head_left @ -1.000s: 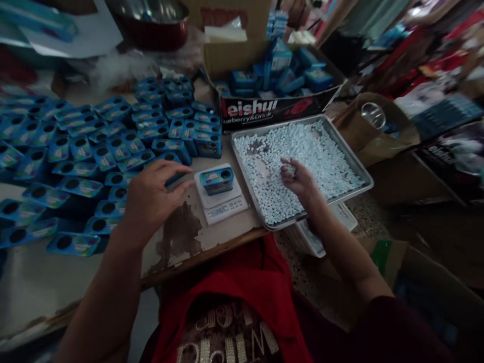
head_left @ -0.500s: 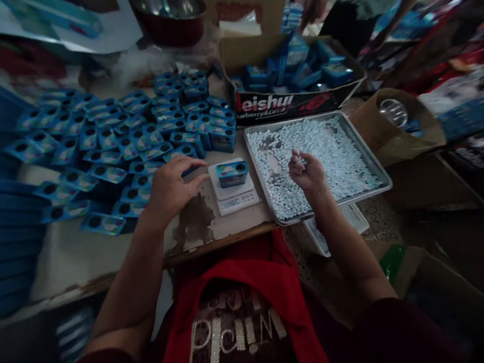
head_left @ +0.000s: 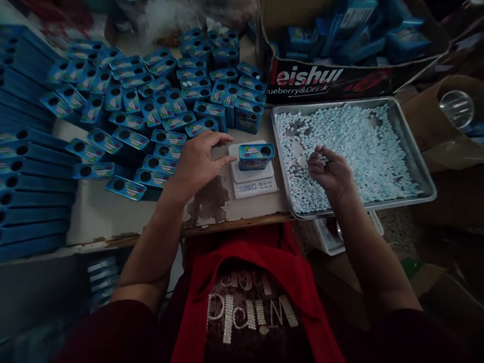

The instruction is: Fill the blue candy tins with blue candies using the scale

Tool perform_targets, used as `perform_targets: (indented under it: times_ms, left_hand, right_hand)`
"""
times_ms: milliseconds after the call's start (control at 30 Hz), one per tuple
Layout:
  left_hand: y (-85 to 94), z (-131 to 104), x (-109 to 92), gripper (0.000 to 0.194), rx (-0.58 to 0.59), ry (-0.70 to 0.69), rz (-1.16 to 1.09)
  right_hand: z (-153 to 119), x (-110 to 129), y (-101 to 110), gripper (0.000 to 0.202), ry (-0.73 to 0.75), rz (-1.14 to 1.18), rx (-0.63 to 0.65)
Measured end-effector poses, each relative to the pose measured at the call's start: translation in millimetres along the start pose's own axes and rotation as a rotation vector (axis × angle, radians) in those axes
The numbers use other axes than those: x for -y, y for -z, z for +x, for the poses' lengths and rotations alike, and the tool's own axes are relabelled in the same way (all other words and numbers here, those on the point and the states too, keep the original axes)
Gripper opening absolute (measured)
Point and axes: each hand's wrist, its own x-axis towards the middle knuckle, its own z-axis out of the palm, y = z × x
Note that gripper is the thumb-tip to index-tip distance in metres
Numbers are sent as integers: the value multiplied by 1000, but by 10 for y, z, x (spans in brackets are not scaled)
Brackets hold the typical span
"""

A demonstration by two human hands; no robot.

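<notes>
A blue box [head_left: 255, 157] with a round hole in its top stands on a small white scale [head_left: 254, 187], whose display is lit. My left hand [head_left: 202, 159] is just left of the box, thumb and fingers apart, holding nothing and not touching it. Over the left part of a metal tray [head_left: 363, 205] of small pale blue and white pieces [head_left: 351, 131], my right hand [head_left: 328, 171] is curled, palm up, with its fingers closed round a few of those pieces.
Many blue boxes with round holes [head_left: 151, 111] cover the table's left and back; more stand stacked at far left [head_left: 34, 191]. Behind the tray is a black printed carton [head_left: 310, 83] full of blue boxes. A white basket [head_left: 328, 239] lies below the tray; a brown carton [head_left: 427, 106] stands right.
The view has shifted, so the table looks nearer and lower left items show more. Both hands hold nearly the same places beside the scale and over the tray.
</notes>
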Motion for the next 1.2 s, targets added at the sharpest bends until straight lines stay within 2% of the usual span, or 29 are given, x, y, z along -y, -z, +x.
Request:
perform_targets:
  times_ms: [67, 133, 233, 267, 333, 433, 533, 633, 767, 900, 1000, 1100, 1200]
  left_hand:
    - [-24, 5, -1, 40, 12, 7, -5]
    - [-106, 11, 1, 56, 28, 21, -18]
    - [-362, 41, -31, 81, 34, 35, -94]
    - [-468, 63, -60, 80, 38, 38, -128]
    - [-668, 130, -151, 63, 39, 36, -184]
    - [-872, 283, -360, 47, 13, -38, -159]
    - [-976, 465, -594, 48, -10, -142, -66]
    - [-1077, 625, -789, 48, -4, -171, -28]
    - [-1248, 740, -959, 47, 30, -182, -48]
    - [-1380, 769, -1033, 44, 43, -190, -65]
    - [-1432, 774, -1042, 44, 50, -201, -75]
    - [-1465, 766, -1027, 44, 54, -202, -96]
    - [-1471, 733, -980, 44, 36, -174, -172]
  right_hand:
    - [-12, 26, -140, 34, 58, -22, -14]
    - [5, 74, -315, 37, 90, -76, -10]
    - [72, 157, -606, 38, 121, -83, 36]
    - [100, 180, -695, 39, 146, -56, 53]
    - [164, 216, -839, 46, 218, -5, 58]
    - [259, 251, -942, 54, 360, 10, -11]
    - [315, 279, -922, 56, 514, 46, -88]
    - [299, 289, -842, 54, 640, 49, -150]
    - [241, 256, -711, 50, 713, -76, -226]
    - [231, 200, -586, 48, 745, -64, -207]
    - [229, 192, -530, 44, 692, -6, -200]
    - [230, 259, -472, 46, 605, 39, -228]
    - [232, 380, -338, 48, 607, 49, -204]
